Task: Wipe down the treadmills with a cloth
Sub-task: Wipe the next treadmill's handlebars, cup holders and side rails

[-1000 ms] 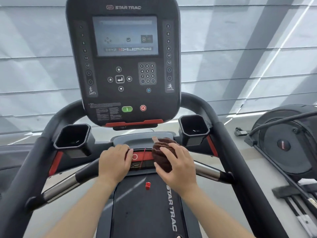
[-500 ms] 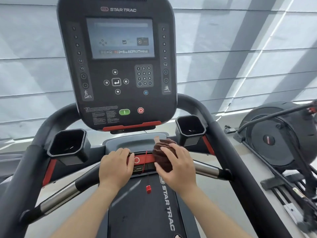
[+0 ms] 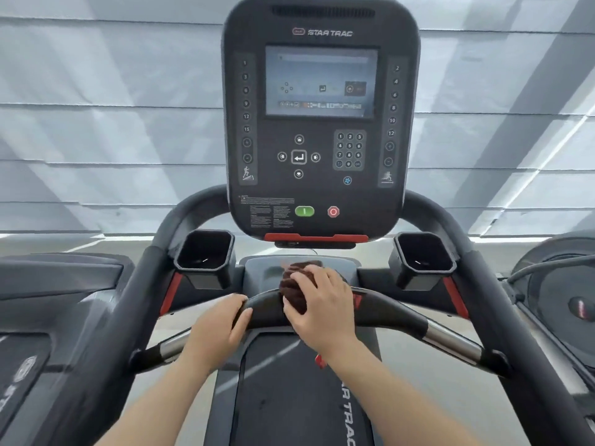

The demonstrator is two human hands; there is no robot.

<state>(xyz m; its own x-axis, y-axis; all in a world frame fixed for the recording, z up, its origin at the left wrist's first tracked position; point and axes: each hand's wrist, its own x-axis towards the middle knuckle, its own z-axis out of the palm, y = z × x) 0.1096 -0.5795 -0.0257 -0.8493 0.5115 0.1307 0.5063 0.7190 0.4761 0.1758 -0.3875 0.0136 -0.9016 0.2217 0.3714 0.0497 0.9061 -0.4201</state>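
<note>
One bunched brown cloth sits midway along the handlebar, fingers of the right hand curled round it; the bar runs left to right. Just left of it the left hand wraps its fingers over the bar; free bar lies rightward.

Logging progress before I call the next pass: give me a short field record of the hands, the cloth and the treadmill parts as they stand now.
right hand: grips the cloth and presses it on the middle of the handlebar
left hand: grips the handlebar just left of the cloth
cloth: dark brown, bunched, below the console
console: screen lit, no hand on it
cup holders: left cup holder and right cup holder flank the console, no hand on them
neighbours: second treadmill at left, another machine at right
</note>
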